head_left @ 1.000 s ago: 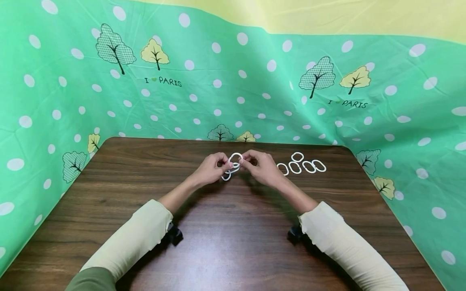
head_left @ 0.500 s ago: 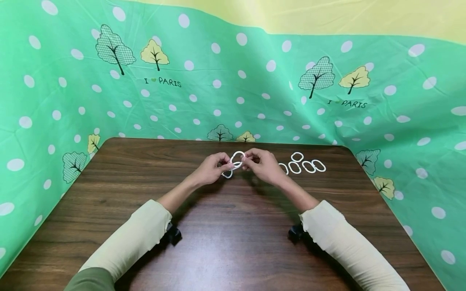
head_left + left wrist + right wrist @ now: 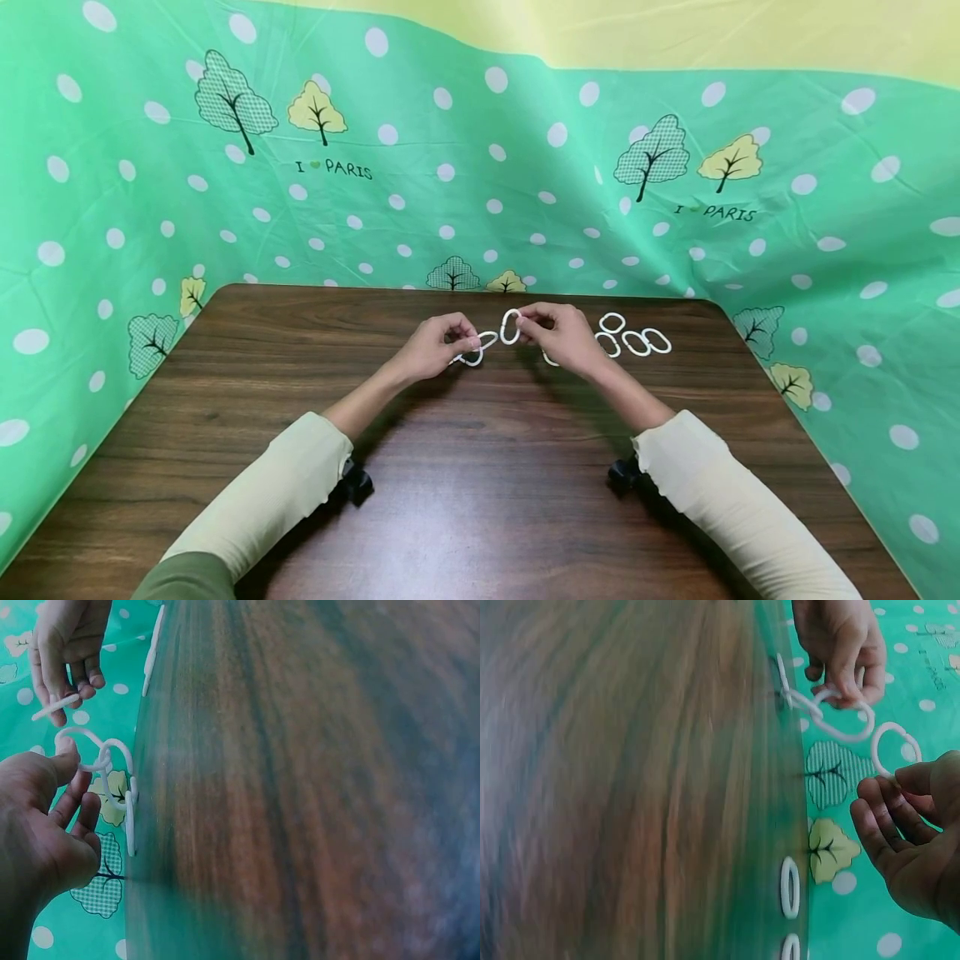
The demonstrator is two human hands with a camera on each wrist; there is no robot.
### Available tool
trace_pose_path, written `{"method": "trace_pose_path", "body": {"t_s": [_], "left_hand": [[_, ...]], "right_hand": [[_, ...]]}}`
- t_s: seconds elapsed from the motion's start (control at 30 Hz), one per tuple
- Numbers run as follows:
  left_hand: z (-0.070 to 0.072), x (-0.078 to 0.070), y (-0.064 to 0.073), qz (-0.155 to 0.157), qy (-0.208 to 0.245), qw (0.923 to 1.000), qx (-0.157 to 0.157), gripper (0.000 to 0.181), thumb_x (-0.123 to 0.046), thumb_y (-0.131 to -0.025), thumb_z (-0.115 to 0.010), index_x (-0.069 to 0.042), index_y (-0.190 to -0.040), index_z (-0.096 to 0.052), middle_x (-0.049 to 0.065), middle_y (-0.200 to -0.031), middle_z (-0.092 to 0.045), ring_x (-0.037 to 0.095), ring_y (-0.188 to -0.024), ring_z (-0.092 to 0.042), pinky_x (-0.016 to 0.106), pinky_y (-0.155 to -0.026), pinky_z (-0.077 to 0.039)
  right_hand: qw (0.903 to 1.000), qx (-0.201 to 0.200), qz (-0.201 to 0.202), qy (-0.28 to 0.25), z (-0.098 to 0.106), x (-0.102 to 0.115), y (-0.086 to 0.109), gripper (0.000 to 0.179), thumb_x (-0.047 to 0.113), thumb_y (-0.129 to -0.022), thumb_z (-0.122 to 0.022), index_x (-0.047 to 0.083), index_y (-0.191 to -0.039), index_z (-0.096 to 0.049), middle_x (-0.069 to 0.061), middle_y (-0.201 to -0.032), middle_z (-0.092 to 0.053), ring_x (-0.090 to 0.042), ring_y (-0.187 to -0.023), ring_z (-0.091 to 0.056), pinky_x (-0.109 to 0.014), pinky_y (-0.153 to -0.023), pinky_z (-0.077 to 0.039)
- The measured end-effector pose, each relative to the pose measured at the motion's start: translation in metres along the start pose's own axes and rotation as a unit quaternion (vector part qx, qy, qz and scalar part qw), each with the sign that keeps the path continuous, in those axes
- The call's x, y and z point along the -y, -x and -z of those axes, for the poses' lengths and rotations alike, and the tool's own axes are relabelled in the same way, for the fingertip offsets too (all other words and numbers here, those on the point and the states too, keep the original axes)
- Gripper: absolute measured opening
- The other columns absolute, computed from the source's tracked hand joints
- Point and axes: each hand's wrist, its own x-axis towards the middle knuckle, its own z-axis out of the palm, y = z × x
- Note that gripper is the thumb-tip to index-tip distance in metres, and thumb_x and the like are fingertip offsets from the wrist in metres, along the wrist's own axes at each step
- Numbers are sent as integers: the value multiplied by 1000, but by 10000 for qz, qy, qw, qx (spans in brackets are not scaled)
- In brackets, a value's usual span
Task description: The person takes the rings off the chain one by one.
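My left hand (image 3: pixel 442 346) pinches a white oval chain link (image 3: pixel 840 736) between thumb and forefinger. More links (image 3: pixel 127 817) hang from it, joined in a short chain that reaches down to the table. To the right, my right hand (image 3: pixel 561 335) pinches a single white link (image 3: pixel 874 750) near its lower edge, held up on end. A small seam shows in that link's upper side in the right wrist view. The single link stands apart from the chain, with a narrow gap between the two.
Several loose white links (image 3: pixel 626 343) lie on the dark wooden table (image 3: pixel 480 483) to the right of my right hand. Another link (image 3: pixel 551 360) is partly hidden under that hand. A green dotted cloth (image 3: pixel 420 183) hangs behind the table.
My right hand has moved right with its link, which overlapped the chain earlier and is now apart from it. My left hand has stayed almost in place.
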Motion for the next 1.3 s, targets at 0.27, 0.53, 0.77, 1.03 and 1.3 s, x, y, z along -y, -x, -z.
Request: {"method": "trace_pose_path", "body": {"t_s": [0.27, 0.53, 0.77, 1.03, 1.3], "left_hand": [[1, 1, 1, -41, -76, 9998, -151, 8, -12, -108, -76, -4, -110, -74, 10, -99, -78, 21, -95, -71, 31, -89, -52], [1, -1, 1, 12, -4, 9997, -243, 9, -9, -107, -76, -2, -112, -75, 13, -101, -79, 23, -94, -72, 30, -88, -52], [1, -1, 0, 101, -9, 9996, -248, 9, -11, -106, -78, -5, -111, -76, 12, -102, -80, 18, -91, -70, 29, -86, -53], [2, 0, 0, 100, -16, 9996, -266, 9, -12, -107, -78, -5, -112, -76, 11, -104, -81, 20, -96, -71, 31, -90, -53], [3, -1, 2, 178, 30, 9995, -269, 9, -13, -107, -78, -7, -113, -77, 11, -107, -81, 22, -100, -72, 33, -93, -53]], "right_hand": [[9989, -91, -237, 391, 23, -19, -3, 28, 19, -111, -71, 1, -130, -81, -19, -100, -84, -22, -85, -79, -20, -74, -57], [9966, -121, -564, 593, 41, -35, -7, 30, 16, -112, -70, -2, -134, -78, -24, -105, -83, -36, -92, -81, -19, -73, -59], [9940, -247, -760, 747, 52, -49, -9, 31, 18, -113, -70, -4, -134, -78, -25, -108, -83, -37, -97, -82, -16, -71, -57], [9912, -300, -1063, 728, 63, -61, -10, 28, 19, -112, -71, -3, -128, -77, -25, -112, -83, -38, -95, -82, -21, -71, -60], [9884, -297, -1221, 850, 69, -70, -11, 28, 22, -110, -74, -3, -123, -78, -22, -109, -84, -29, -86, -81, -23, -68, -60]]}}
